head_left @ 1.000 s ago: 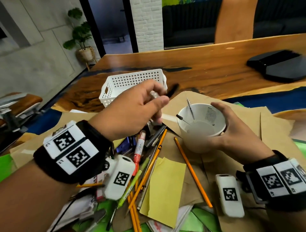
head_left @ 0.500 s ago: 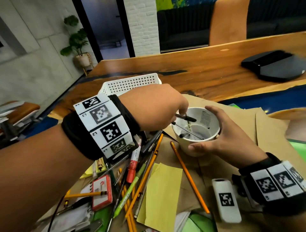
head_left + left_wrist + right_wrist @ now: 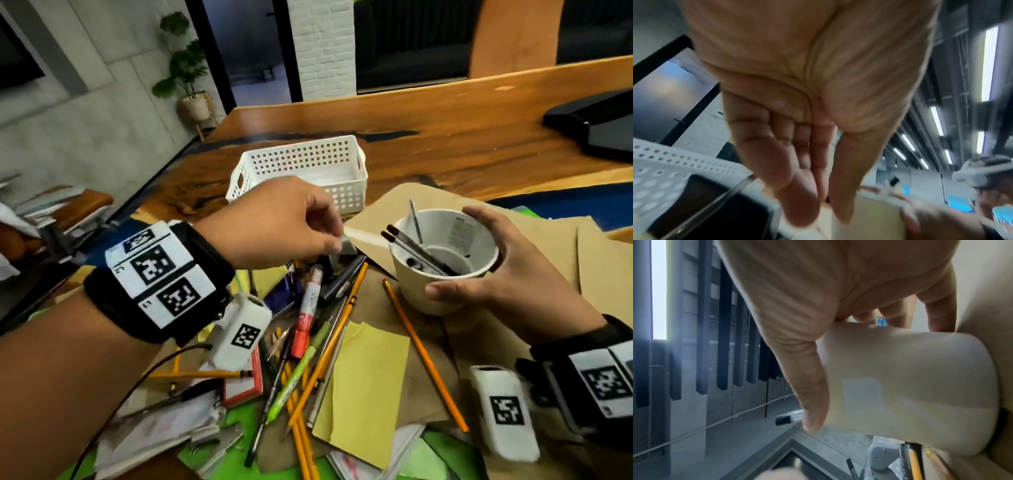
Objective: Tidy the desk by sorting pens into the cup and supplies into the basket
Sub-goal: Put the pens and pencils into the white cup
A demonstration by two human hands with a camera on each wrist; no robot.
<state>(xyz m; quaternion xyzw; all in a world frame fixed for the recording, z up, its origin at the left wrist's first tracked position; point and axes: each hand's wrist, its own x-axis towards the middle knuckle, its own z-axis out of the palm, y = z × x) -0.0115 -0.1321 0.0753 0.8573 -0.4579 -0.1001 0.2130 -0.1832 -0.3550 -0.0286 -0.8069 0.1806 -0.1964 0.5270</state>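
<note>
Three pens [image 3: 416,248]: leaning inside cup
Cup [image 3: 442,294]: my right hand [image 3: 507,284] curls round it
My left hand [image 3: 284,226]: fingers together, gripping nothing
Basket [image 3: 301,168]: behind my left hand

In the head view, the left hand [image 3: 274,222] covers the near wall of the basket [image 3: 301,164] and its own fingertips, so any contact with the pile below cannot be told. The left wrist view is motion-blurred along its lower edge. The right hand's [image 3: 507,277] palm hides the cup's [image 3: 442,274] right side, and the dark slab [image 3: 592,126] is cut off at upper right.
</note>
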